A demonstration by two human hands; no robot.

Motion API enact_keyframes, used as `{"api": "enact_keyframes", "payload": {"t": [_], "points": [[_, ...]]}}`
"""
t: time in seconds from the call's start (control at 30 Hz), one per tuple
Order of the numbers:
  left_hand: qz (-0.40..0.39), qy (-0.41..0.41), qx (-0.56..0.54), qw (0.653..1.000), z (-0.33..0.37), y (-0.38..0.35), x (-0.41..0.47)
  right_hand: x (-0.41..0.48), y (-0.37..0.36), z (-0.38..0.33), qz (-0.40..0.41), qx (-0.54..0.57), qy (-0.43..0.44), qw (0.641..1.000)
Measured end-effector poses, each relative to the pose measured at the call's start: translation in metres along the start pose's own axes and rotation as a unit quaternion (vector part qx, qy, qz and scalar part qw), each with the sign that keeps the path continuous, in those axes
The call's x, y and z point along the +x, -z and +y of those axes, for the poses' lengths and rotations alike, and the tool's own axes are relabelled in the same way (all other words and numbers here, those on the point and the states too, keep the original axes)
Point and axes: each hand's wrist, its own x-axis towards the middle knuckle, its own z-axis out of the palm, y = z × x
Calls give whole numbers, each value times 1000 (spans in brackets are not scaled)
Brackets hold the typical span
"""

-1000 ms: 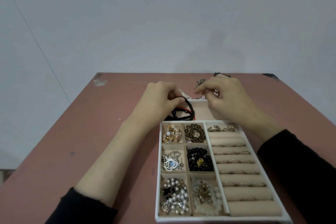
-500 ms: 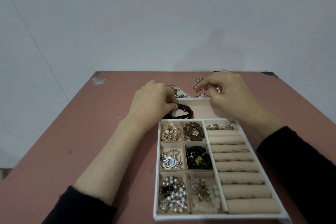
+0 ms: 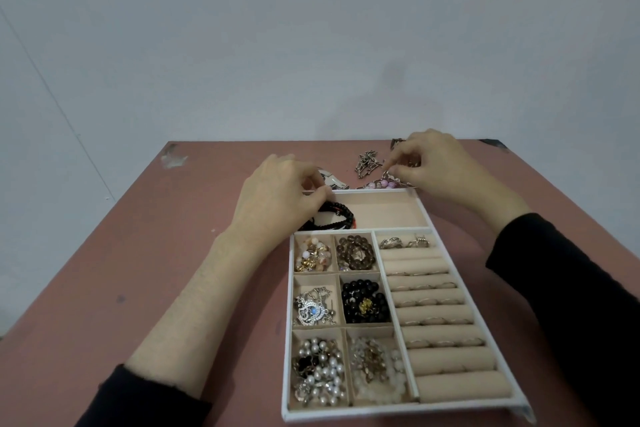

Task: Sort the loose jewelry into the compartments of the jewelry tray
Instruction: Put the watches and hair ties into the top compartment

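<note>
Status: left hand (image 3: 277, 198) places, right hand (image 3: 440, 166) picks

Jewelry tray (image 3: 288, 340) sits on the reddish table (image 3: 138, 253), near and right of centre. Its six small compartments each hold bead or metal pieces. The ring rolls (image 3: 433, 267) on the right carry rings in several slots.

Left hand: fingers curled down over the black beaded bracelet (image 3: 341, 215), thumb and fingertips closed on its far edge. The coil lies in the left end of the wide far compartment (image 3: 388, 211). Judgement: the grip keeps the coil bunched to the left so it settles flat, leaving the bare right end free for another long piece.

Right hand: thumb and forefinger pinched narrow on the pink-beaded piece (image 3: 381, 183), the other fingers loosely curled. The piece lies on the table, touching or just beyond the tray's far rim. Judgement: a fingertip pinch suits a thin strand, lifting it clear of the metal chain pile (image 3: 369, 163) just beside it without snagging.

Loose items left on the table: the chain pile, the pink-beaded piece and a silver item (image 3: 333, 180) by the left fingertips, type unclear. Sorting looks nearly complete.
</note>
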Motion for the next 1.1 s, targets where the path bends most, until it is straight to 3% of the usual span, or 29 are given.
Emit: {"api": "enact_keyframes", "payload": {"t": [0.33, 0.6, 0.87, 1.1], "points": [[-3, 6, -5, 1000, -1, -1, 0, 36, -2, -6, -174, -101, 34, 979], [1, 1, -4, 1000, -1, 0, 0, 53, -7, -10, -250, -144, 31, 957], [10, 2, -15, 1000, -2, 0, 0, 38, 25, -3, -143, 33, -4, 989], [13, -3, -21, 1000, -2, -1, 0, 24, 46, 2, -16, 189, -18, 982]]}}
